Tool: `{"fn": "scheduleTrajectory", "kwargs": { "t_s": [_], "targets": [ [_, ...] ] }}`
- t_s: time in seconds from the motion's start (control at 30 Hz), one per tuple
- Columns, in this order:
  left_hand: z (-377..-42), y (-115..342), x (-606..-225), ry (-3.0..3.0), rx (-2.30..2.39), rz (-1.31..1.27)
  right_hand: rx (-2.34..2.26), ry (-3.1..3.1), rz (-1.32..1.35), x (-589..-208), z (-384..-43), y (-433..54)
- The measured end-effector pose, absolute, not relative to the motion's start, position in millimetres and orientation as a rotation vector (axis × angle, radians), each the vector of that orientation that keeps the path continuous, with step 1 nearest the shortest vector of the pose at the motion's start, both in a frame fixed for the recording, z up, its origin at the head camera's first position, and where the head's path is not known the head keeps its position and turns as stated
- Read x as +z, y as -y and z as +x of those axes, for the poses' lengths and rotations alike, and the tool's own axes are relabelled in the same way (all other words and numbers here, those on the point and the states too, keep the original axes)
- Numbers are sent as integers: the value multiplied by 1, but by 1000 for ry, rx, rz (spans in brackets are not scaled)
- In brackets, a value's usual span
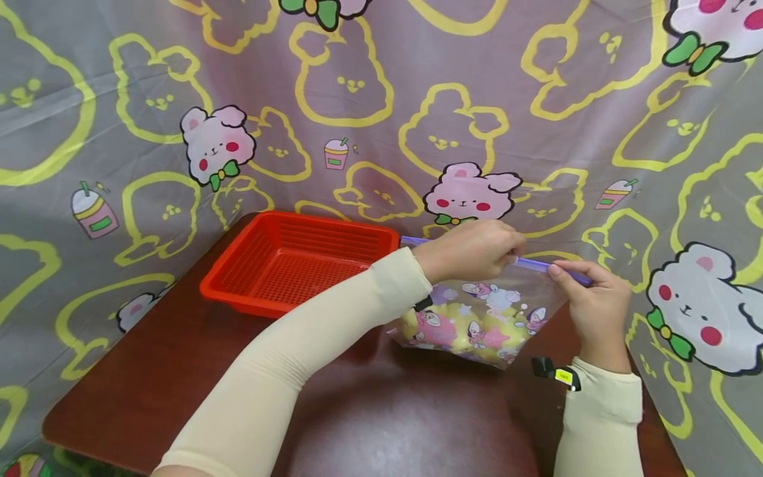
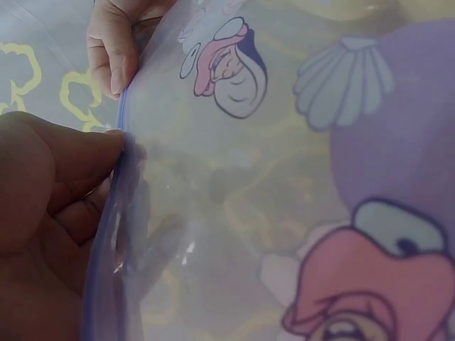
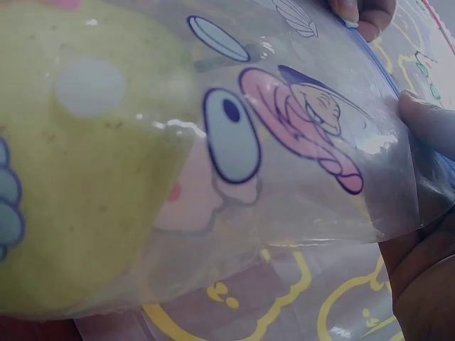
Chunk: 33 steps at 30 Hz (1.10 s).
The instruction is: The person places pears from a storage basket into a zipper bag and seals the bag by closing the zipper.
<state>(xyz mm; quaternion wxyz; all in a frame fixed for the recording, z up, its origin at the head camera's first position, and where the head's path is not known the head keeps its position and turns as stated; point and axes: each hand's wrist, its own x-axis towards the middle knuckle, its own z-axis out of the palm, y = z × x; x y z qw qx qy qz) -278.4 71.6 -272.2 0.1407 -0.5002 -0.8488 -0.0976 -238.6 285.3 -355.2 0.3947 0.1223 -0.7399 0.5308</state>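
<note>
A clear zip bag (image 1: pixel 501 298) with cartoon prints and a purple zip strip (image 1: pixel 536 265) hangs from both hands over the table. Yellow-green speckled fruit (image 3: pixel 92 170) fills its lower part, seen through the plastic. My left hand (image 1: pixel 471 248) reaches across and pinches the strip near its middle. In the left wrist view, the thumb of that left hand (image 2: pixel 57 185) presses on the purple edge. Toward the strip's right end, my right hand (image 1: pixel 599 298) pinches it between thumb and fingers. In the right wrist view the two hands grip the same edge, a short gap apart.
A red plastic basket (image 1: pixel 256 301) with slotted sides stands on the brown table (image 1: pixel 179 371), left of the bag. Behind and beside the table hangs a grey curtain (image 1: pixel 369 59) with yellow outlines and cartoon rabbits.
</note>
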Motion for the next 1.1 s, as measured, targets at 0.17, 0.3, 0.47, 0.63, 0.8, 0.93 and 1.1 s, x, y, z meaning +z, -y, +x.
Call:
{"fn": "scheduleTrajectory", "kwargs": {
  "t_s": [0.17, 0.3, 0.47, 0.63, 0.8, 0.93, 1.1],
  "targets": [
    [-279, -69, -272, 2455, -266, -1423, 1312, 1888, 305, -357, -238, -287],
    [-280, -66, -272, 2459, -262, -1418, 1294, 1882, 307, -358, -239, -287],
    [-279, -64, -271, 2469, -262, -1412, 1286, 1899, 301, -358, -238, -288],
    [-278, -61, -271, 2453, -242, -1394, 1299, 1898, 295, -357, -238, -288],
    [-279, -59, -270, 2464, -242, -1387, 1298, 1901, 263, -357, -238, -288],
    [-280, -57, -271, 2482, -240, -1381, 1307, 1901, 242, -357, -239, -289],
    [-281, -54, -272, 2473, -252, -1383, 1302, 1894, 238, -357, -239, -288]
  ]
}}
